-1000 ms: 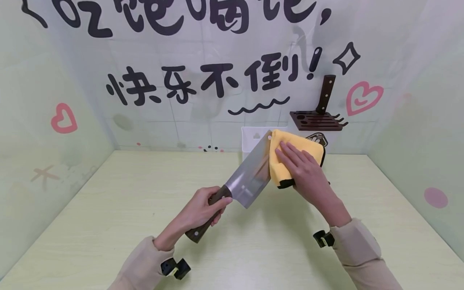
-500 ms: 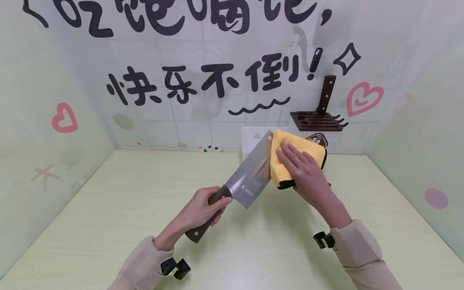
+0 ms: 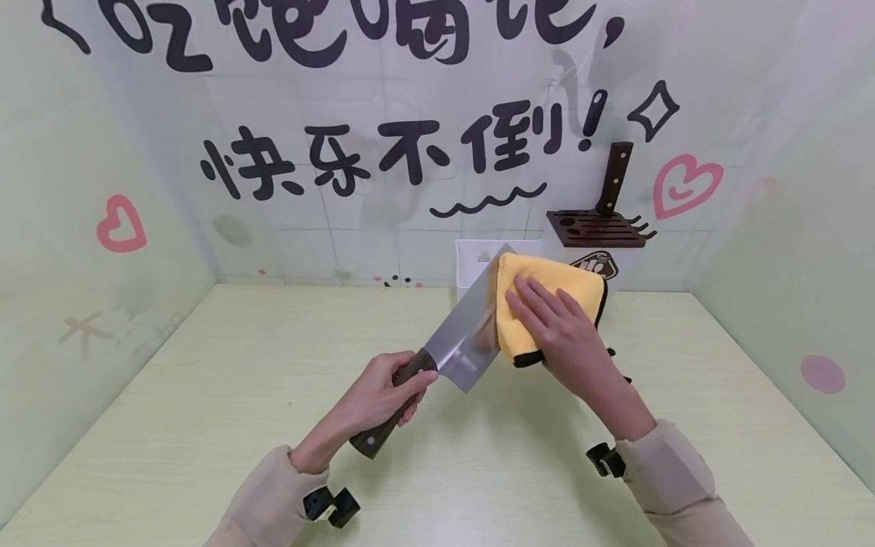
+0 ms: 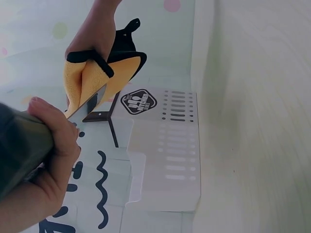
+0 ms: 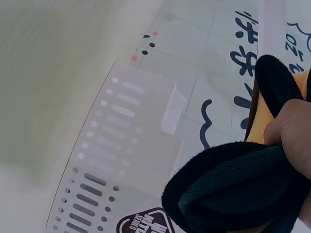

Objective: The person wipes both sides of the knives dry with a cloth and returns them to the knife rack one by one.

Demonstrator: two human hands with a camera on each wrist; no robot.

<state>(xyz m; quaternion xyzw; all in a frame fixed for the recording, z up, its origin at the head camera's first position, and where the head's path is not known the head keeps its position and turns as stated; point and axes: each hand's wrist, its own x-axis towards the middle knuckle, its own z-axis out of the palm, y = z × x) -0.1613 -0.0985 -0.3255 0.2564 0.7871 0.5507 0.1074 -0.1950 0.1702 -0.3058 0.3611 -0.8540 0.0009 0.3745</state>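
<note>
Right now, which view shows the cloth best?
The head view: the cloth shows its broad yellow face, partly under the right hand. Left wrist shows yellow folds edged black; right wrist, mostly dark fabric.

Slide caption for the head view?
Left hand grips a cleaver by the handle; right hand holds a yellow cloth against the blade.

Back wall point(image 3: 273, 235) behind your tabletop point(image 3: 239, 425); left wall point(image 3: 61, 281) and right wall point(image 3: 786, 289) along its side edges. Rack point(image 3: 472, 262) at the back edge, right of its middle; knife handle point(image 3: 618, 171) up from the rack's top, in its right half. Before the rack, above the tabletop, your cleaver point(image 3: 461, 334): butt toward the front-left corner, blade toward the back edge. Your left hand point(image 3: 386, 395) around its grip. Cloth point(image 3: 547, 270) on the blade's right side, your right hand point(image 3: 570, 334) on the cloth.
</note>
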